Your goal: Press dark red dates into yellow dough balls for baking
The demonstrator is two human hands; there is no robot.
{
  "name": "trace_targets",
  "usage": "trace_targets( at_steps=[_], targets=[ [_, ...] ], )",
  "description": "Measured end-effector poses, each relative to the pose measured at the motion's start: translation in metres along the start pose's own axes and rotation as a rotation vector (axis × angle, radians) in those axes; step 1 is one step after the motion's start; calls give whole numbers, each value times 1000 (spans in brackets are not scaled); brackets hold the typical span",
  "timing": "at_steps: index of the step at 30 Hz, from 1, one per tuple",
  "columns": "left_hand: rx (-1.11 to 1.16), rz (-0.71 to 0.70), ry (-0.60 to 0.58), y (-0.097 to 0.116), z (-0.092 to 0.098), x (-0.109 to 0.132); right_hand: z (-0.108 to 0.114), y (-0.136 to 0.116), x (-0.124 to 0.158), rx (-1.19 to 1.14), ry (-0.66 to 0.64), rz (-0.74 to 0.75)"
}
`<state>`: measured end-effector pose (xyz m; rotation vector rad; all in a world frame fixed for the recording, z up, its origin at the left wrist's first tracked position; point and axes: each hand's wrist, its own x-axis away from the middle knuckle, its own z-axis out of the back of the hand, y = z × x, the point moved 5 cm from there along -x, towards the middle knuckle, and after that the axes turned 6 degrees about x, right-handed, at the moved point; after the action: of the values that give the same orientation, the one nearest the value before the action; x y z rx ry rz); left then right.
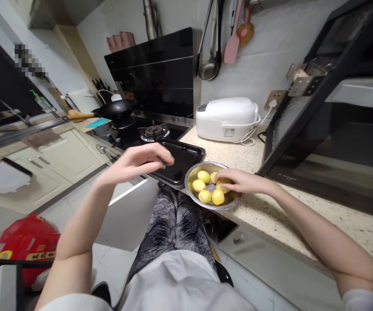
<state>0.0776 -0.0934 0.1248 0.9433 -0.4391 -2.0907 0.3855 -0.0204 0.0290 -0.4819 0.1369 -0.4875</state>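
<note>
A steel bowl (191, 195) holds several lumpy yellow balls (204, 196), and I cannot tell whether they are dough or fruit. My right hand (233, 179) reaches into the bowl from the right. Its fingers curl over one yellow ball (224, 186), which they partly hide. Over the black baking tray (183, 162), my left hand (147, 157) hovers palm down. Its fingers are bent, with a gap between them and the thumb, and I see nothing held there. The bowl stands at the counter's front edge, against the tray's near right corner.
Behind the tray is a gas hob (154, 131) with a black wok (116, 109). A white rice cooker (227, 119) stands at the back of the counter (254, 216). A large dark oven (342, 142) takes up the right. Utensils (209, 67) hang on the wall.
</note>
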Motion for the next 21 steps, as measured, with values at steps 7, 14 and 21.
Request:
trace_targets(
  at_steps=[7, 14, 21],
  targets=[
    [-366, 331, -43, -159, -45, -55, 5, -3, 2, 43, 27, 4],
    [-298, 326, -42, -189, -65, -63, 12, -6, 5, 61, 56, 1],
    [-132, 159, 77, -113, -75, -51, 17, -1, 6, 75, 112, -53]
  ],
)
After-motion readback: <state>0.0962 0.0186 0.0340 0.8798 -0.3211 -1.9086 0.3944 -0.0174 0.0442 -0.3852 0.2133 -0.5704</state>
